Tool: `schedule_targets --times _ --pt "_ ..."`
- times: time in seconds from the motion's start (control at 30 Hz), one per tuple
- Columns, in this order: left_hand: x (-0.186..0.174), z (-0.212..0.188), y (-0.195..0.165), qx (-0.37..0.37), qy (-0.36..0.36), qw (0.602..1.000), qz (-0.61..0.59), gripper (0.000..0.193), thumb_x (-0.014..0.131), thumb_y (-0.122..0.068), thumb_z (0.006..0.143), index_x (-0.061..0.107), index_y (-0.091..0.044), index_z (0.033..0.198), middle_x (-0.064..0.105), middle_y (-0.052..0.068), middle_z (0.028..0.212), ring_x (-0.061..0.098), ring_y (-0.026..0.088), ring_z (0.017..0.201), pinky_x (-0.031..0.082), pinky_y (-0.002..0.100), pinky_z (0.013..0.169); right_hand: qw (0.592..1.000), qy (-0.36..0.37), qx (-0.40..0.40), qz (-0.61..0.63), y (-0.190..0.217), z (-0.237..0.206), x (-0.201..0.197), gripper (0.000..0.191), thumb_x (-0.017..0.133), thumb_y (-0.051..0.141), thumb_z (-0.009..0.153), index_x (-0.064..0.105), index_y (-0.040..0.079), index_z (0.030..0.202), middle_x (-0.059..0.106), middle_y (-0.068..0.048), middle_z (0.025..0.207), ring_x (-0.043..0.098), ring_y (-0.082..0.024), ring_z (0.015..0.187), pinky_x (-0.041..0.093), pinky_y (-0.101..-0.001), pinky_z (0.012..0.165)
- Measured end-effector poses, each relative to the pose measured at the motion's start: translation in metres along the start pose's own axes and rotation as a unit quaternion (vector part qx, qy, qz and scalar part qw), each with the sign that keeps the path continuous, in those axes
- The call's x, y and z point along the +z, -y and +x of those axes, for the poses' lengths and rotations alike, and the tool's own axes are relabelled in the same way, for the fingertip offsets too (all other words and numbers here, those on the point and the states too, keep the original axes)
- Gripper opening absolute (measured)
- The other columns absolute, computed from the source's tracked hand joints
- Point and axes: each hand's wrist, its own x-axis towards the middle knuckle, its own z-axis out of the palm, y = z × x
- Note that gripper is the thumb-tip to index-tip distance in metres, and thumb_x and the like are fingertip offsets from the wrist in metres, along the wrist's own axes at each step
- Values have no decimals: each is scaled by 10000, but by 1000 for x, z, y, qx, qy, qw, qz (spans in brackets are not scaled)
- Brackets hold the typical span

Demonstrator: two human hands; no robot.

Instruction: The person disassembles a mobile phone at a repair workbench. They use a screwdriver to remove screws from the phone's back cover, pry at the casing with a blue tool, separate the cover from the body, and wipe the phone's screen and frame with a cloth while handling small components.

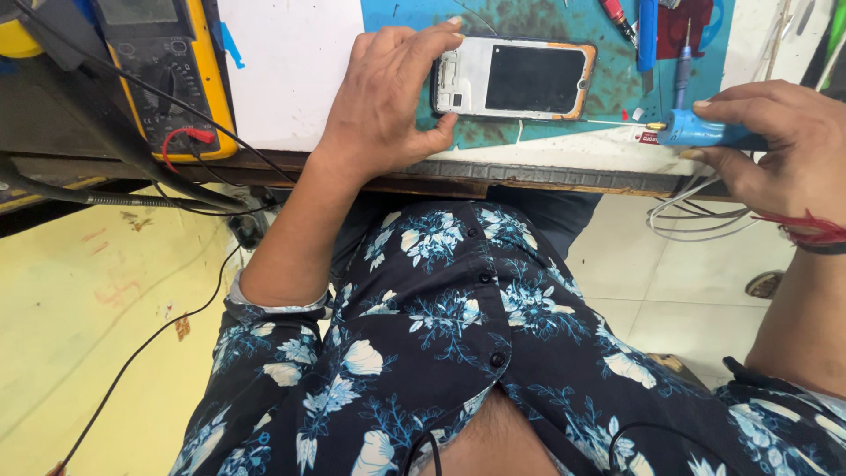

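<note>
An opened smartphone frame with a black rectangular panel and orange-edged rim (514,78) lies flat on a stained teal work mat (617,84) near the bench's front edge. The left hand (388,92) pinches its left end, thumb below and fingers curled over the top. The right hand (780,141) wraps closed around a blue cylindrical powered tool (701,130), its thin tip pointing toward the phone's lower right corner. A yellow multimeter (167,70) sits far left.
</note>
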Motion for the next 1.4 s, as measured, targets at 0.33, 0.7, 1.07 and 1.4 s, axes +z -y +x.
schedule_targets --times 0.33,0.7,1.07,1.4 --pt "0 -1 1 5 -5 1000 -1 694 876 -219 812 484 -64 1363 567 46 1503 570 268 1203 406 425 1064 1000 2 6 7 0 -3 2 453 845 -130 705 716 -64 1135 708 -221 1142 718 -315 993 598 -366 855" --pt "0 -1 1 3 1 1000 0 702 880 -222 811 480 -66 1367 558 42 1517 563 270 1212 403 427 1068 1000 -14 1 -6 -10 -8 3 452 867 -128 741 725 -54 1163 694 -218 1117 707 -315 967 596 -358 801" --pt "1 -2 2 0 2 1000 -3 736 878 -222 808 484 -81 1414 560 47 1517 563 274 1209 404 424 1062 1000 -10 3 -1 2 -7 1 428 875 -96 746 714 -48 1139 704 -202 1121 715 -304 975 596 -346 835" --pt "-9 6 -9 -18 10 1000 6 748 870 -267 808 486 -56 1414 560 116 1443 537 308 1240 393 447 1050 995 -40 74 44 20 -14 17 428 867 28 827 677 -48 1203 698 -208 1071 697 -298 928 552 -363 801"
